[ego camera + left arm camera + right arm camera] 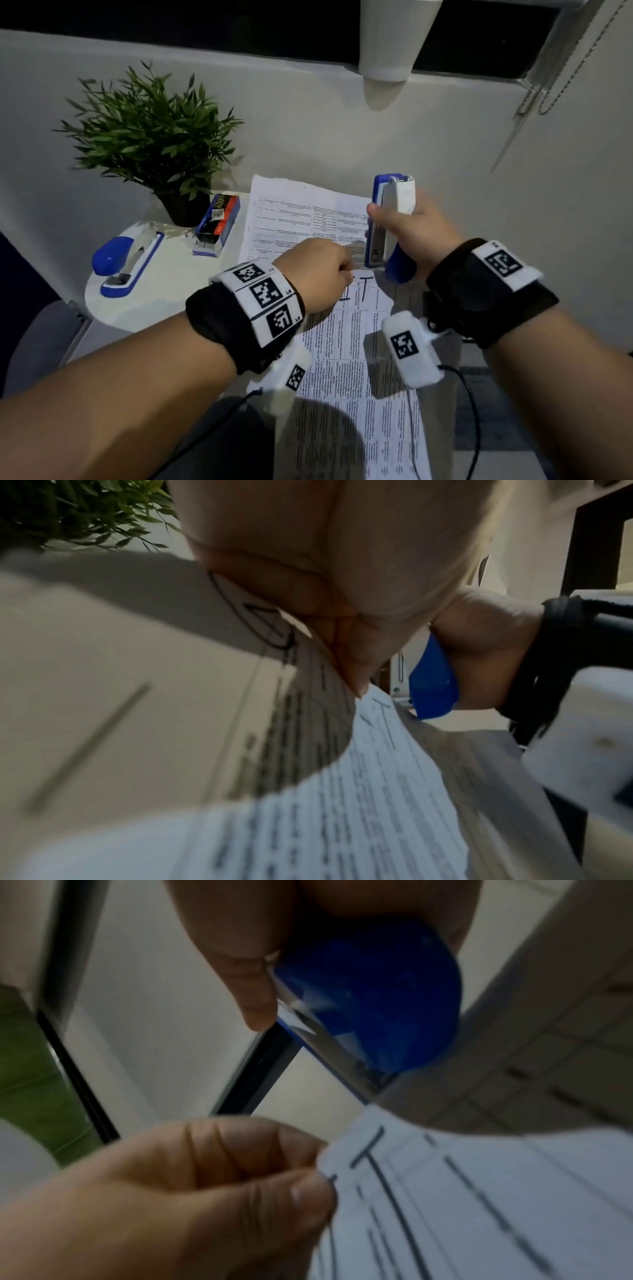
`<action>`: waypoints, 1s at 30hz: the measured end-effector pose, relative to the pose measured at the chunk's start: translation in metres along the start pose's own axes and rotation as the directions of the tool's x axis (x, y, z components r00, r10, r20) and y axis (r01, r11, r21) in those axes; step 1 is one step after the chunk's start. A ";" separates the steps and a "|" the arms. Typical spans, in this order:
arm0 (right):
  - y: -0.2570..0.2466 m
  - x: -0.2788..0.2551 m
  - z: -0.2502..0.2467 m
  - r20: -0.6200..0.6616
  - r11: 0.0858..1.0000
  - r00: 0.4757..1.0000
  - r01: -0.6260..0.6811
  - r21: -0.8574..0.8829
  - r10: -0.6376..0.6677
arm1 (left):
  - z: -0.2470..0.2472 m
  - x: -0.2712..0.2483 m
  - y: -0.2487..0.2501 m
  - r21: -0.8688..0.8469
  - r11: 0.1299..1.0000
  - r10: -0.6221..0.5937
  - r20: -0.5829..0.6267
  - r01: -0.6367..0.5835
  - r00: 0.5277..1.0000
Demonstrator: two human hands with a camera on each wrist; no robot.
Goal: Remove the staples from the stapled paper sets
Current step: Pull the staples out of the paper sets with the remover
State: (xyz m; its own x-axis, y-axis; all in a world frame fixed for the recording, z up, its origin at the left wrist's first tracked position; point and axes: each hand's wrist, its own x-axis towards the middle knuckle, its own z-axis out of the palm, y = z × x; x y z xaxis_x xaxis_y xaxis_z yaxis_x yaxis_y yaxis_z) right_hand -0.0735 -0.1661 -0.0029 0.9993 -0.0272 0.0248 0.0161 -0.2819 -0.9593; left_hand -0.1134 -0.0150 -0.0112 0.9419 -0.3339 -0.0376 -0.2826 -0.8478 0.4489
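A printed paper set runs from my lap up toward the table. My left hand pinches its top corner between thumb and fingers, seen close in the right wrist view and the left wrist view. My right hand grips a blue and white stapler, held upright with its blue rounded end down, just right of that corner. A second printed sheet lies flat on the table behind. The staple itself is not visible.
A small round white table holds another blue and white stapler, an open box of staples and a potted green plant. A white wall stands behind, with a blind cord at the right.
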 end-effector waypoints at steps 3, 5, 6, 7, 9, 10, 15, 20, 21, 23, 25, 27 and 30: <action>0.004 -0.005 0.004 -0.085 0.987 0.996 0.022 -0.161 -0.036 | 0.000 -0.002 0.000 0.002 1.000 -0.023 -0.017 0.023 1.000; 0.002 -0.009 0.004 -0.134 0.978 0.985 0.078 -0.195 -0.105 | 0.000 -0.003 -0.002 0.005 0.999 -0.034 -0.035 0.035 0.999; 0.000 -0.012 0.003 -0.136 0.974 0.983 0.094 -0.205 -0.124 | 0.000 -0.004 -0.003 0.004 0.999 -0.037 -0.043 0.038 0.998; 0.000 -0.013 0.003 -0.131 0.969 0.983 0.100 -0.226 -0.132 | 0.000 -0.004 -0.004 0.000 0.999 -0.038 -0.050 0.038 0.998; 0.002 -0.016 0.002 -0.117 0.953 0.984 0.099 -0.286 -0.137 | -0.001 -0.006 -0.004 -0.015 0.999 -0.034 -0.064 0.033 0.997; 0.003 -0.016 0.002 -0.114 0.947 0.984 0.093 -0.306 -0.134 | -0.001 -0.007 -0.004 -0.021 0.999 -0.028 -0.071 0.026 0.997; 0.005 -0.015 -0.002 -0.145 0.966 0.985 0.058 -0.251 -0.097 | -0.004 -0.015 -0.009 -0.046 0.999 0.002 -0.082 -0.006 0.997; 0.003 -0.017 0.001 -0.168 0.982 0.984 0.025 -0.188 -0.057 | -0.005 -0.020 -0.016 -0.072 0.997 -0.009 -0.096 0.002 0.995; 0.003 -0.018 0.004 -0.159 0.980 0.986 0.019 -0.197 -0.051 | -0.004 -0.021 -0.016 -0.070 0.998 -0.009 -0.100 0.002 0.995; 0.004 -0.019 0.008 -0.146 0.978 0.987 0.029 -0.206 -0.060 | -0.003 -0.022 -0.016 -0.070 0.998 -0.011 -0.104 0.004 0.995; 0.006 -0.019 0.011 -0.156 0.978 0.985 0.046 -0.202 -0.078 | -0.002 -0.024 -0.017 -0.084 0.996 -0.021 -0.102 0.013 0.995; 0.007 -0.019 0.012 -0.176 0.977 0.981 0.046 -0.206 -0.083 | -0.002 -0.025 -0.017 -0.098 0.995 -0.027 -0.098 0.018 0.995; 0.009 -0.022 0.013 -0.165 0.972 0.982 0.057 -0.228 -0.096 | -0.002 -0.027 -0.017 -0.099 0.995 -0.025 -0.091 0.016 0.996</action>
State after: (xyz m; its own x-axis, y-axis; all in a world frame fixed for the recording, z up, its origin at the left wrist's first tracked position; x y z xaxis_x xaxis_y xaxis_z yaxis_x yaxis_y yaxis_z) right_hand -0.0944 -0.1554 -0.0156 0.9740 -0.1573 0.1631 0.0654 -0.4940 -0.8670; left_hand -0.1333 0.0091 -0.0160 0.9613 -0.2734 0.0328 -0.2479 -0.8078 0.5347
